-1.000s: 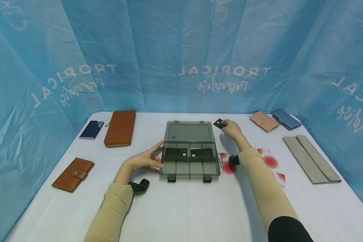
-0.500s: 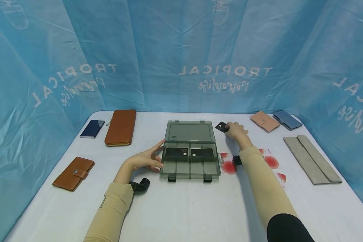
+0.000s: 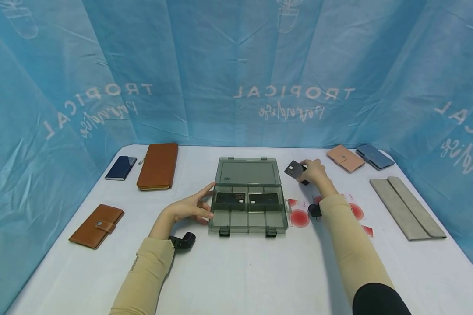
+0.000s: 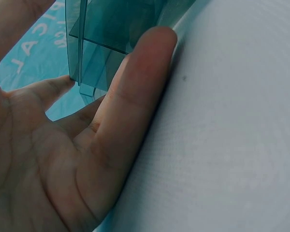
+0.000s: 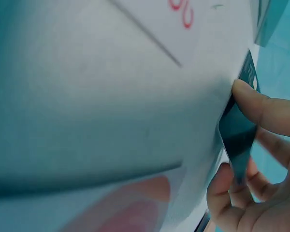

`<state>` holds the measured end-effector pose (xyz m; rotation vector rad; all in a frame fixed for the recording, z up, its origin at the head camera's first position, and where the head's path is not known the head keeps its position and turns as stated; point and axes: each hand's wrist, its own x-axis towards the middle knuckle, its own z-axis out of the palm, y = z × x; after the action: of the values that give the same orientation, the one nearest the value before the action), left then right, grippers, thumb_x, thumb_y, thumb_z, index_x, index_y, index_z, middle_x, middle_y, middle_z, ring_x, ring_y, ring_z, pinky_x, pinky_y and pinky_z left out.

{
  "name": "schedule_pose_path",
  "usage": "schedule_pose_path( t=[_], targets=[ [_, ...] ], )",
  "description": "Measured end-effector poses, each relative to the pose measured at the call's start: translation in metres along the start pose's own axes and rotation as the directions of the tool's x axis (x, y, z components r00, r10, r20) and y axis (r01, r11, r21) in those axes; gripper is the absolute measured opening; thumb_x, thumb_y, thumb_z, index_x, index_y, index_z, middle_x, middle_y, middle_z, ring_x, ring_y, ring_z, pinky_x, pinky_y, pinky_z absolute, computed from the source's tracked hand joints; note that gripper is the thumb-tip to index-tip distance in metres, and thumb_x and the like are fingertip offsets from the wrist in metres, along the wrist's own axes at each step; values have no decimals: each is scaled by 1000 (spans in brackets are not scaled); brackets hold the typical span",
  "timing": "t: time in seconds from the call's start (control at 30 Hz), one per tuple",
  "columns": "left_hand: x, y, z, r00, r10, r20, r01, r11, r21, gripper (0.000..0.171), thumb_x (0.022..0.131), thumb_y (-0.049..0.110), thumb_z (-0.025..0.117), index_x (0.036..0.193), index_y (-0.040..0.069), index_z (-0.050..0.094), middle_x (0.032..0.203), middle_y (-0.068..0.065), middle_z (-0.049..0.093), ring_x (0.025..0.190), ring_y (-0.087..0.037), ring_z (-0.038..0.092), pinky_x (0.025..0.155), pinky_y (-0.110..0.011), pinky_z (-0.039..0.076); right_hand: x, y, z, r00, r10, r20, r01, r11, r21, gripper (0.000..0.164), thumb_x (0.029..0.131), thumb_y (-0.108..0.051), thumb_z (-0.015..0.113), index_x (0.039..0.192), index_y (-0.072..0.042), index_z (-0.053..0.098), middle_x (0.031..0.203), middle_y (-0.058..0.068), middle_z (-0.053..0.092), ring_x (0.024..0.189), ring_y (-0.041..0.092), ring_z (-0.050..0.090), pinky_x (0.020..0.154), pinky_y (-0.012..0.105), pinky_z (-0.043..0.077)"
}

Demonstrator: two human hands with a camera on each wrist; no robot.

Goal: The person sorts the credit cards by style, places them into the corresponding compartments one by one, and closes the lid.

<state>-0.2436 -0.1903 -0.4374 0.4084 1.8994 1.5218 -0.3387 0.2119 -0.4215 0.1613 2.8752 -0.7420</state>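
Note:
A translucent green divided box (image 3: 247, 224) lies with its lid (image 3: 246, 172) folded back. Its two upper compartments hold a black card marked VIP (image 3: 225, 200) and another black card (image 3: 262, 200). My left hand (image 3: 189, 208) touches the box's left side with extended fingers; in the left wrist view, a finger (image 4: 140, 82) lies along the box's lower edge. Beyond the box's right side, my right hand (image 3: 315, 173) pinches a black card (image 3: 293, 169) between thumb and fingers. In the right wrist view this card (image 5: 238, 126) is tilted, partly covered by the thumb.
Red-and-white cards (image 3: 299, 217) lie right of the box, some under the right arm. Farther right are a tan wallet (image 3: 344, 157), a blue wallet (image 3: 374, 156) and a grey sleeve (image 3: 407, 208). At left are a navy booklet (image 3: 120, 168), a brown notebook (image 3: 157, 166) and a brown wallet (image 3: 96, 226).
My right hand has moved a little right and nearer, carrying the black card, whose face now shows more. The left hand has stayed against the box.

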Motion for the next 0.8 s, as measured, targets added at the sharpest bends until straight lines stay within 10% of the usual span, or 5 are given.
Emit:
schedule_pose_path(
  t=[0.13,0.3,0.5,0.8],
  targets=[
    [1,-1,0,1000,-2,-1,2,1000,0,106,79,7,72,149,28,-3,152,-18,0,87,-19,54,78,-46,53,-4,3,-2,999,-40,7,38,977,212,51,86,-1,60,134,-3,45,130,30,42,112,40,45,88,47,45],
    [1,-2,0,1000,-7,2,7,1000,4,107,78,7,73,149,28,-4,152,-17,-1,88,-19,55,79,-46,53,-17,-5,-6,996,-60,61,20,861,508,46,92,-1,47,138,-4,41,134,26,40,109,35,47,83,42,46],
    [0,-2,0,1000,-6,5,6,1000,7,107,79,7,73,149,28,-5,153,-17,-3,88,-19,55,79,-46,53,-40,-29,-10,978,-169,121,55,771,634,39,98,-10,41,136,-3,41,132,25,41,112,34,47,92,45,42],
    [-1,1,1,1000,-4,-1,4,1000,-4,105,79,6,72,149,28,-4,153,-17,-2,86,-18,54,80,-46,53,-66,-51,-1,897,-390,206,237,821,519,34,95,-3,42,128,-1,49,125,25,48,106,34,51,84,44,45]
  ],
)
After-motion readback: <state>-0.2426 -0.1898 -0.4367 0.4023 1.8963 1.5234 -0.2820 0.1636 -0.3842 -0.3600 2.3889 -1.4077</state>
